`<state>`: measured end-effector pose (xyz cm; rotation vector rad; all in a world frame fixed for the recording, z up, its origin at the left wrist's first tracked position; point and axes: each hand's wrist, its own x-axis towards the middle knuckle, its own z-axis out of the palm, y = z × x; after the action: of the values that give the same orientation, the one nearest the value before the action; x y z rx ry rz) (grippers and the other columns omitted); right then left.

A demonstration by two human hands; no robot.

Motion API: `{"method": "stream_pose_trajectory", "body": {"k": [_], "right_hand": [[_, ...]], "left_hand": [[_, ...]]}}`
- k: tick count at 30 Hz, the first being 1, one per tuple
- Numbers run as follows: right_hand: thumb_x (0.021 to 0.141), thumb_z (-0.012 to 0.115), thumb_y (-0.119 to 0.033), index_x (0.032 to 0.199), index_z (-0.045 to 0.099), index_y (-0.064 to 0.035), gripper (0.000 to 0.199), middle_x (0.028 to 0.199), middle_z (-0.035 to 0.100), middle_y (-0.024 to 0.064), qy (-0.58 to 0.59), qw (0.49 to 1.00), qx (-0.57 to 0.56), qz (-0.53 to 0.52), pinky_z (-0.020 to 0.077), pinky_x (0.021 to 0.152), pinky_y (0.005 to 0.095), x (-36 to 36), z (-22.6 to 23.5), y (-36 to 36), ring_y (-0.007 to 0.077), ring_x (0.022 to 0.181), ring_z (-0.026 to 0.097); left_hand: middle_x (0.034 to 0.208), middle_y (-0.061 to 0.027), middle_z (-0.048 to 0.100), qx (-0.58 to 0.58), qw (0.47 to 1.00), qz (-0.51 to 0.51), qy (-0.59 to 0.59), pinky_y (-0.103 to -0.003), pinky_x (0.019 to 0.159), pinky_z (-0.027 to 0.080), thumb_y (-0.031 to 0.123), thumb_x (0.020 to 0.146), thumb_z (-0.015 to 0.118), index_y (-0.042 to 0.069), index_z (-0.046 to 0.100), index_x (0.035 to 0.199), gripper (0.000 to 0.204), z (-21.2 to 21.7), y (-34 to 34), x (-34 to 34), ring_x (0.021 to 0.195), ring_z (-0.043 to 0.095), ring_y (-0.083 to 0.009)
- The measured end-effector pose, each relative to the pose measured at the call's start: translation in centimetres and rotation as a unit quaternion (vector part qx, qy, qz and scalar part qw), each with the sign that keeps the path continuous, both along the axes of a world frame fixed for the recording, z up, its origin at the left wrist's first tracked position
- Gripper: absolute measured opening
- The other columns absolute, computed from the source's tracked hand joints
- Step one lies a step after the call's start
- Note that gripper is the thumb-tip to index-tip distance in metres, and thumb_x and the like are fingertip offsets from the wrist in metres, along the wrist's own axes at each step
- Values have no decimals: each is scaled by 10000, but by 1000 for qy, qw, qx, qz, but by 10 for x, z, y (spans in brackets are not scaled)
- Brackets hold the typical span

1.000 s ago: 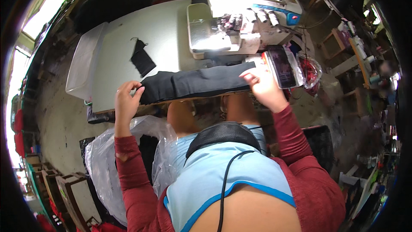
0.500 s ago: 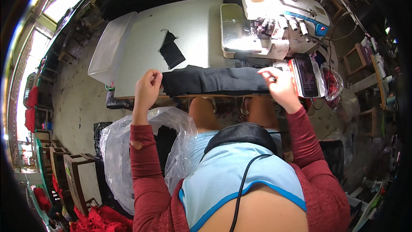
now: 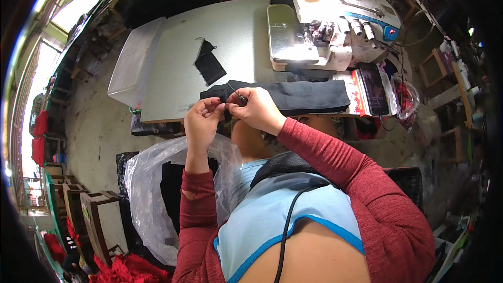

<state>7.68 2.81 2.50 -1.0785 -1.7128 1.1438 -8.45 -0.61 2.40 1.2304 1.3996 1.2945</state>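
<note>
A folded strip of dark grey cloth (image 3: 314,95) lies along the table's near edge. My left hand (image 3: 203,120) is closed at its left end, thumb and fingertips pinching a dark edge of the fabric. My right hand (image 3: 257,109) is closed right beside it, fingertips nearly touching the left ones. From the right fingers sticks up a small thin dark tool (image 3: 237,92), whose kind I cannot make out. Beyond the hands, a small black cloth pouch-like piece (image 3: 211,68) with a thin loop lies on the white tabletop (image 3: 230,26).
A translucent plastic bin (image 3: 133,63) stands at the table's left. A sewing machine (image 3: 346,8) and a shallow tray (image 3: 288,36) are at the back right. A phone (image 3: 373,89) lies to the right. A clear plastic bag (image 3: 152,178) with dark fabric stands below left.
My right hand has moved left from the cloth's right end to meet the left hand. The left hand has shifted slightly right and nearer to me. The strip stays on the table edge.
</note>
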Motion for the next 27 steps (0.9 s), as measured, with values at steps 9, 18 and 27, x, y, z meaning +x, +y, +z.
{"method": "stream_pose_trajectory", "body": {"k": [9,18,27], "right_hand": [[754,665,-130,815,657,8,150,641,632,112,27,998,-53,-11,485,603,276,16,2,0,97,609,576],[819,638,-97,882,673,18,135,679,636,30,57,998,-13,-38,490,621,241,20,-3,-3,52,645,555],[854,641,-135,905,675,-20,130,710,608,-21,246,948,-200,-8,414,544,185,22,-8,-5,26,603,501]], "left_hand": [[835,-47,666,16,999,1,-32,-207,676,528,13,861,645,-43,641,980,133,4,0,19,730,627,-81],[739,-11,662,56,993,-10,99,-185,611,451,97,860,671,-12,664,893,114,-6,-1,28,676,570,-29],[754,66,569,35,997,-62,-32,-162,568,373,92,908,599,-7,647,866,118,5,1,30,638,461,-2]]}}
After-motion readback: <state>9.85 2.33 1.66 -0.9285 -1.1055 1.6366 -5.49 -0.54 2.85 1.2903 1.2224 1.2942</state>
